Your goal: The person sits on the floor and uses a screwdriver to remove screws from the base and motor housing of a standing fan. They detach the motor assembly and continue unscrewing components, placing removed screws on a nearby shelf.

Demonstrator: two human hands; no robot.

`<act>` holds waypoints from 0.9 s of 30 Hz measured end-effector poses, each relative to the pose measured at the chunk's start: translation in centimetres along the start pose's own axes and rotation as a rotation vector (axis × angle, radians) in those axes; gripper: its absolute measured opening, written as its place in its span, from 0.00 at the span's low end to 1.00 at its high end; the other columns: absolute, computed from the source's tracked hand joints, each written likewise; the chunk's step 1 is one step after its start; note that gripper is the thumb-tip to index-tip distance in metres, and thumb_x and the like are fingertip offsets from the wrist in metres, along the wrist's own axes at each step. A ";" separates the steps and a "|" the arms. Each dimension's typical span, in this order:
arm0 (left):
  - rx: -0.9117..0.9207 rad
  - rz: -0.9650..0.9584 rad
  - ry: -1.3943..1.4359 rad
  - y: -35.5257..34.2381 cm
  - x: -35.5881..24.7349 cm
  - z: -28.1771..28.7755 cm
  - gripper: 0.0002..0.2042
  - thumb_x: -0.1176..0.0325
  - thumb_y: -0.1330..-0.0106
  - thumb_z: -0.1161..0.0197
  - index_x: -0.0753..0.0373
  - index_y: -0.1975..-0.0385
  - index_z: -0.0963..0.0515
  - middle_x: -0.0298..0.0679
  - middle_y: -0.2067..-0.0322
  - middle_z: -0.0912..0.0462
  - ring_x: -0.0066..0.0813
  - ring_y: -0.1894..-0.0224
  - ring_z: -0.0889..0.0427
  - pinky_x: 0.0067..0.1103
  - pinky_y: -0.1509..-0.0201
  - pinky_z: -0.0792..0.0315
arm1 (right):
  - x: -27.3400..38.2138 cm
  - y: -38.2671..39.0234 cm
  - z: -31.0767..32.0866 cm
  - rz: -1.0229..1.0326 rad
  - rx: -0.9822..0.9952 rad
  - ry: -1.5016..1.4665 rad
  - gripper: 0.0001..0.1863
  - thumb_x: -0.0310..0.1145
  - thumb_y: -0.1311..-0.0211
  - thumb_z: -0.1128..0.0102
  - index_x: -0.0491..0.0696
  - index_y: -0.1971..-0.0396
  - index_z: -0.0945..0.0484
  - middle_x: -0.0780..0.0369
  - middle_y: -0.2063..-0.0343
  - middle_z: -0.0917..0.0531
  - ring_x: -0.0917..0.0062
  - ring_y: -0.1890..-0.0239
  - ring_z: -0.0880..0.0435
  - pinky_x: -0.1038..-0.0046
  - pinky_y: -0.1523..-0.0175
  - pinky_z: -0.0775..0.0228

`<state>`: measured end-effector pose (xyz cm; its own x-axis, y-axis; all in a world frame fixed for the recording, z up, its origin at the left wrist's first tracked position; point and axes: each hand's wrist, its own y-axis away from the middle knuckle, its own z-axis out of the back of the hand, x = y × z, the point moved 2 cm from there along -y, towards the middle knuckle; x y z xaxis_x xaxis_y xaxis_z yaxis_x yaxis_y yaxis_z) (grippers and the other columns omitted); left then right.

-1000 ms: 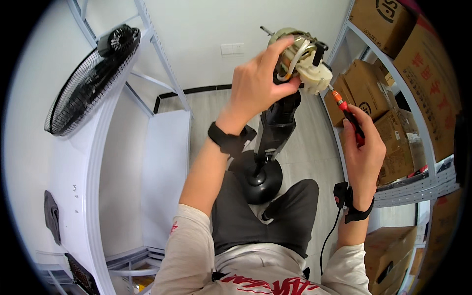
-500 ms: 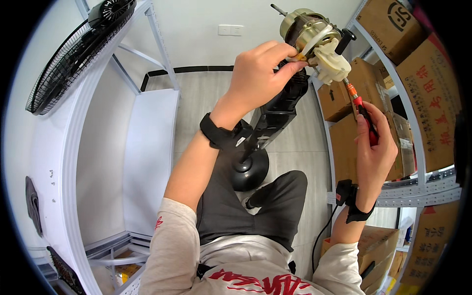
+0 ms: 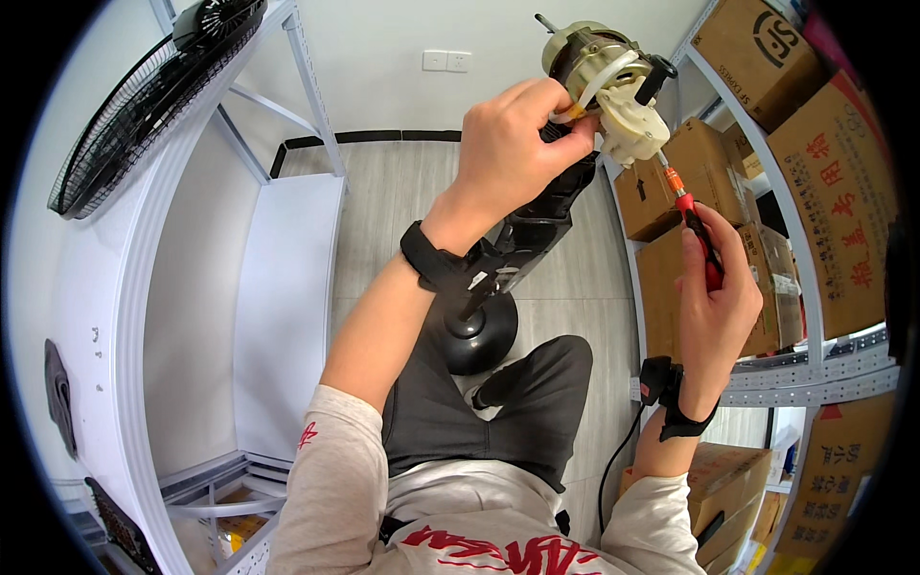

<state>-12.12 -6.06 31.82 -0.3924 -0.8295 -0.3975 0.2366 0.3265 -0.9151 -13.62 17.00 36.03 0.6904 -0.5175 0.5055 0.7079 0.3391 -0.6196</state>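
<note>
A fan motor (image 3: 578, 59) with a cream plastic gearbox (image 3: 634, 125) sits on top of a black stand column (image 3: 537, 235). My left hand (image 3: 517, 144) is closed in a pinch at the motor's lower left side, beside a white wire sleeve (image 3: 606, 84); its fingertips are partly hidden. In my right hand (image 3: 721, 278) is a red and black screwdriver (image 3: 698, 225), pointing up and left. Its shaft reaches the lower right of the gearbox; the exact contact at the tip is too small to make out. A black knob (image 3: 657, 77) sticks up from the gearbox.
To the left, a white shelf (image 3: 110, 278) carries a black fan grille (image 3: 129, 125), small screws (image 3: 97, 355) and a dark cloth (image 3: 59, 393). Cardboard boxes (image 3: 834, 182) fill the rack on the right. The round black base (image 3: 479, 335) stands by my legs.
My left hand has shifted slightly right, closer against the motor. The motor, screwdriver and right hand appear a little further left in the picture, with the screwdriver still at the gearbox.
</note>
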 end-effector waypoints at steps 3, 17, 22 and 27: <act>0.046 0.128 0.046 0.0 -0.4 0.0 0.14 0.64 0.48 0.27 0.62 0.73 0.27 0.29 0.87 0.41 0.17 0.84 0.45 0.18 0.80 0.47 | 0.1 0.0 0.1 -0.014 0.002 0.069 0.12 0.26 0.37 0.38 0.47 0.54 0.18 0.63 0.71 0.17 0.86 0.77 0.28 0.83 0.69 0.33; 0.531 0.171 -0.031 -4.9 -0.6 3.4 0.45 0.52 0.51 0.32 0.58 0.31 0.42 0.57 0.65 0.17 0.52 0.61 0.17 0.36 0.55 0.25 | -1.5 0.3 -0.6 -0.049 -0.087 -0.054 0.11 0.32 0.35 0.36 0.46 0.56 0.17 0.67 0.69 0.18 0.90 0.73 0.28 0.83 0.71 0.38; 0.624 0.248 -0.044 -5.2 -1.5 3.7 0.44 0.52 0.51 0.35 0.57 0.31 0.42 0.57 0.65 0.17 0.56 0.61 0.18 0.36 0.55 0.25 | -1.4 0.0 -0.4 0.107 -0.142 0.047 0.10 0.32 0.38 0.33 0.44 0.59 0.18 0.67 0.70 0.19 0.88 0.73 0.28 0.83 0.71 0.39; 0.717 0.354 -0.022 -5.9 -2.2 4.1 0.48 0.51 0.53 0.34 0.68 0.32 0.46 0.59 0.66 0.18 0.55 0.61 0.18 0.34 0.55 0.24 | -2.2 -0.4 -0.2 0.132 -0.186 0.162 0.10 0.33 0.36 0.34 0.42 0.63 0.16 0.68 0.74 0.23 0.87 0.76 0.32 0.83 0.72 0.41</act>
<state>-8.98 -8.02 38.40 -0.1711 -0.7422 -0.6479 0.8608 0.2073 -0.4648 -15.45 17.86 34.98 0.7315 -0.6025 0.3192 0.5630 0.2696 -0.7812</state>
